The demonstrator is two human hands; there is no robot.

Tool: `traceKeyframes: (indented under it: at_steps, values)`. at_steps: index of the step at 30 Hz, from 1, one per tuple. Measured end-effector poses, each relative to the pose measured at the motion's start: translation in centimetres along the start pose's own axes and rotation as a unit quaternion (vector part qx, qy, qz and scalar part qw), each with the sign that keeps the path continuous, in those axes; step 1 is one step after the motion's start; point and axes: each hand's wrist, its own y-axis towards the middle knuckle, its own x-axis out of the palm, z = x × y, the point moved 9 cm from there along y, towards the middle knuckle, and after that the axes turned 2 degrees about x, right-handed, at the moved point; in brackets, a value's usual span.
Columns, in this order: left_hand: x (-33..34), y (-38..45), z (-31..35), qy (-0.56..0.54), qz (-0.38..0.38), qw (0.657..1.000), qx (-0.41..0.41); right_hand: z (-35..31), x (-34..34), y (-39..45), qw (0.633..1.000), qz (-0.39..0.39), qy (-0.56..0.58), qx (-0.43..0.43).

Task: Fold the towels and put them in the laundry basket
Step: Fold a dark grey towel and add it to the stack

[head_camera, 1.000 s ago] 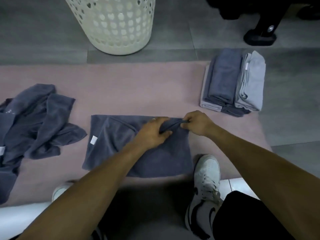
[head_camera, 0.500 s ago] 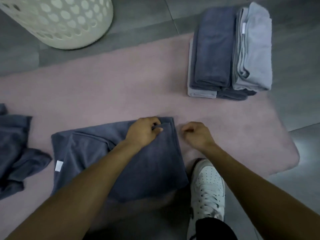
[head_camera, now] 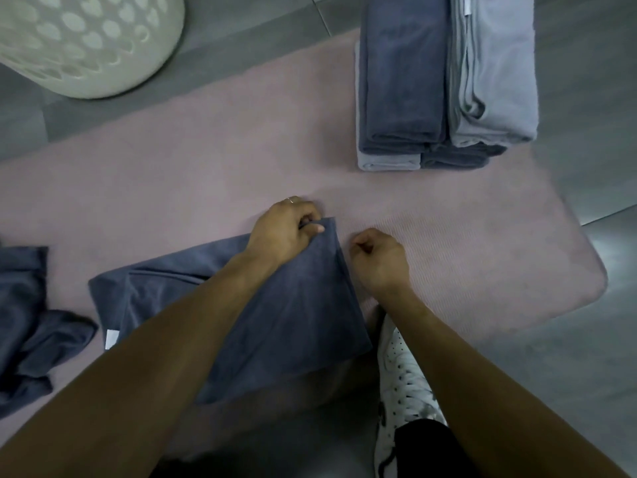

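Shoe (head_camera: 400, 370) at 5 o'clock on grey floor (head_camera: 586, 374). Dark towel (head_camera: 282, 315) on pink mat (head_camera: 206, 174), its far corner pinched by left hand (head_camera: 284, 232); right hand (head_camera: 379, 260) fisted, empty. Folded stack (head_camera: 444, 81) at 1, basket (head_camera: 79, 43) at 11.

No writing can be read. A small white tag (head_camera: 111, 339) sits at the left edge of the dark towel (head_camera: 293, 305), its face too blurred to read.
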Motion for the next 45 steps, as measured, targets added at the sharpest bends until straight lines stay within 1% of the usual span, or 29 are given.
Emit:
traceKeyframes:
  at_steps: [2, 6, 9, 11, 14, 15, 17, 19, 21, 24, 28, 30, 32, 34, 37, 39, 42, 44, 45]
  values:
    - [0.5, 0.3, 0.0, 0.006, -0.014, 1.000, -0.008, 0.0, 0.1, 0.1, 1.000, -0.001, -0.001, 0.000]
    - [1.7, 0.9, 0.2, 0.076, -0.070, 0.994, -0.018, 0.0, 0.0, 0.1, 1.000, -0.005, 0.004, 0.004]
    - [1.3, 0.7, 1.5, 0.119, -0.080, 0.990, 0.013, -0.1, 0.2, -0.1, 1.000, -0.019, 0.007, -0.005]
    - [-0.2, 0.0, 2.5, 0.124, -0.064, 0.990, 0.030, -0.3, 0.1, -0.2, 0.999, -0.037, 0.029, -0.007]
    - [-4.0, -1.9, 2.7, 0.096, -0.019, 0.995, 0.035, -0.8, 0.2, -0.7, 0.994, -0.079, 0.080, 0.015]
    - [-5.6, -2.7, 2.7, 0.084, -0.002, 0.996, 0.041, -1.0, 0.5, -1.0, 0.990, -0.102, 0.099, 0.025]
    - [-8.6, -4.2, 2.8, 0.078, 0.031, 0.995, 0.051, -1.8, 1.2, -2.0, 0.974, -0.175, 0.139, 0.041]
    - [-11.3, -5.4, 3.0, 0.087, 0.067, 0.992, 0.057, -3.4, 1.2, -3.5, 0.960, -0.241, 0.133, 0.044]
    - [-13.6, -6.5, 3.8, 0.100, 0.087, 0.989, 0.059, -5.1, 0.3, -4.9, 0.962, -0.257, 0.091, 0.020]
    - [-16.7, -8.6, 6.0, 0.096, 0.097, 0.988, 0.072, -7.7, -1.6, -6.5, 0.969, -0.238, 0.067, -0.018]
    - [-22.1, -13.2, 9.3, 0.024, 0.149, 0.984, 0.092, -11.3, -4.4, -9.4, 0.970, -0.232, 0.043, -0.058]
    - [-24.9, -15.7, 9.8, -0.024, 0.182, 0.981, 0.067, -13.6, -6.2, -11.2, 0.969, -0.222, 0.048, -0.093]
    - [-27.6, -18.2, 10.2, -0.081, 0.221, 0.971, 0.035, -16.2, -8.4, -13.6, 0.967, -0.200, 0.090, -0.128]
    - [-30.3, -20.6, 11.0, -0.132, 0.265, 0.955, 0.021, -18.7, -10.6, -15.9, 0.966, -0.188, 0.105, -0.145]
    - [-33.7, -24.2, 13.0, -0.191, 0.333, 0.923, 0.023, -22.3, -13.5, -18.6, 0.973, -0.159, 0.043, -0.160]
    - [-35.4, -26.3, 14.3, -0.222, 0.367, 0.903, 0.031, -24.5, -15.5, -20.0, 0.978, -0.115, 0.005, -0.173]
    - [-36.7, -28.9, 15.2, -0.262, 0.408, 0.874, 0.032, -27.1, -18.3, -22.1, 0.981, -0.027, -0.048, -0.188]
    - [-37.1, -30.1, 15.1, -0.290, 0.430, 0.854, 0.021, -28.6, -19.3, -23.4, 0.978, 0.004, -0.069, -0.196]
    - [-37.2, -30.6, 14.9, -0.302, 0.437, 0.847, 0.014, -29.2, -19.5, -24.0, 0.978, 0.007, -0.065, -0.197]
